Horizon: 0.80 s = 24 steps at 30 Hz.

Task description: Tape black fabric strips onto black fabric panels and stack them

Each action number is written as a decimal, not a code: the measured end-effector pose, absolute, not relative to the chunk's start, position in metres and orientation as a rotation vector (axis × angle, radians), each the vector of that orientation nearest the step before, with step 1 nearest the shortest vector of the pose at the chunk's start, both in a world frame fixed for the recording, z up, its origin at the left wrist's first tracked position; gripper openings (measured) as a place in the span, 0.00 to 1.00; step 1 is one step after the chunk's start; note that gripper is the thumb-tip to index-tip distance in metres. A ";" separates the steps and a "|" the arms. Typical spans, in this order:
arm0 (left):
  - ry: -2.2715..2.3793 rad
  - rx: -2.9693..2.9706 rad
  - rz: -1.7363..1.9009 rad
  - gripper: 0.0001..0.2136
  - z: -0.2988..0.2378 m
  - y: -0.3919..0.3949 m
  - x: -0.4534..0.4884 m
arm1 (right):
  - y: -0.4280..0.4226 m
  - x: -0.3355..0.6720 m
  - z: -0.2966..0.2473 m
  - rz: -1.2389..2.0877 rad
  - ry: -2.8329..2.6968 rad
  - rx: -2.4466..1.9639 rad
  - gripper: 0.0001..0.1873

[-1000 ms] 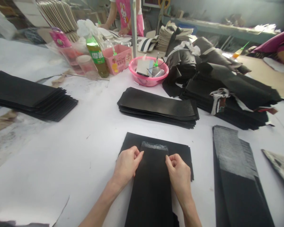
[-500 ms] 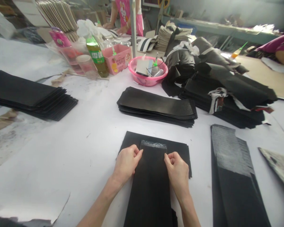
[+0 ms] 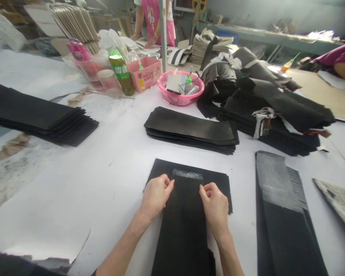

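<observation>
A long black strip (image 3: 184,222) of sheet material runs away from me, its far end marked by a whitish band that looks like glue. My left hand (image 3: 157,193) pinches the strip's left edge between thumb and finger. Opposite it, my right hand (image 3: 215,202) pinches the right edge just below the whitish band. Beneath the strip's far end lies a wider black sheet (image 3: 217,182), set crosswise on the white table. Whether it is one sheet or several I cannot tell. Beyond it sits a stack of black strips (image 3: 189,126).
More black strips (image 3: 284,230) with whitish, overlapped ends lie at right. Another black stack (image 3: 31,111) is at left. Behind stand a pink basin (image 3: 181,99), a green bottle (image 3: 122,74), a pink box (image 3: 145,74) and a heap of black material (image 3: 276,111). A person in a pink apron (image 3: 151,15) works beyond.
Both hands keep their pinch on the strip with hardly any movement. The view has shifted slightly, so things at the left appear a little further right.
</observation>
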<state>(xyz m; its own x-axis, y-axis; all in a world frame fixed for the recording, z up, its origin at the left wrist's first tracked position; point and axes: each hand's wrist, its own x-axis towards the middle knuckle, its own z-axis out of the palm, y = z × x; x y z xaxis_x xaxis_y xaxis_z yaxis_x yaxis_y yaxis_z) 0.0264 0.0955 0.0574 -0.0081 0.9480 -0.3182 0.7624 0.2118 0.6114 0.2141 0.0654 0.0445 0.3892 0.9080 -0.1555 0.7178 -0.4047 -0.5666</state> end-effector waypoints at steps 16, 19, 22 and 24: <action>2.046 1.998 0.208 0.06 0.055 0.087 0.038 | 0.068 0.213 0.059 0.468 -1.623 -2.498 0.11; 2.066 2.318 0.240 0.05 0.055 0.082 0.046 | 0.067 0.212 0.061 0.436 -1.649 -2.485 0.10; 1.848 2.613 0.308 0.09 0.054 0.082 0.049 | 0.065 0.212 0.060 0.380 -1.673 -2.391 0.09; 1.690 2.702 0.312 0.12 0.053 0.084 0.048 | 0.064 0.213 0.058 0.324 -1.720 -2.304 0.06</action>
<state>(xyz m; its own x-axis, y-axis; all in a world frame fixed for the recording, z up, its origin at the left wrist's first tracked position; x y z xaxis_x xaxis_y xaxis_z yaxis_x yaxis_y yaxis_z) 0.0484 0.0839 0.0530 0.4246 0.8839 0.1961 0.8957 -0.4417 0.0516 0.2128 0.0642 0.0580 0.2791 0.9598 -0.0298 0.9048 -0.2732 -0.3267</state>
